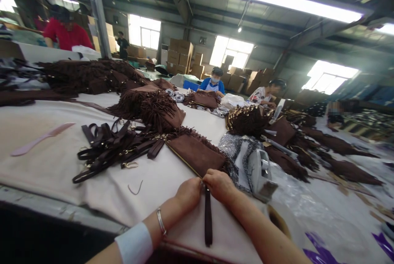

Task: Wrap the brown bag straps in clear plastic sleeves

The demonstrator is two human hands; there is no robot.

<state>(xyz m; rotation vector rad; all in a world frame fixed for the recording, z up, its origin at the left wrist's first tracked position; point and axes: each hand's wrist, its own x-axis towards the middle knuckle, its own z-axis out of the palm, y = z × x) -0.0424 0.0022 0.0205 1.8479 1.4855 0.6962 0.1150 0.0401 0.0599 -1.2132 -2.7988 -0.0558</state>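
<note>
A dark brown zip pouch with fringe lies flat on the cloth-covered table. My left hand and my right hand meet at its near corner, where the zip ends. Both are closed, fingers pinched on that corner; exactly which small part each one grips is hidden. From between them a dark brown wrist strap hangs toward me, with a bit of metal at its top. To the left lies a heap of similar straps with gold-coloured clasps.
A pink comb and a loose wire-like strand lie left. More fringed pouches are piled beyond. A tape dispenser and clear plastic sit to my right. Several people work around the tables, one in blue.
</note>
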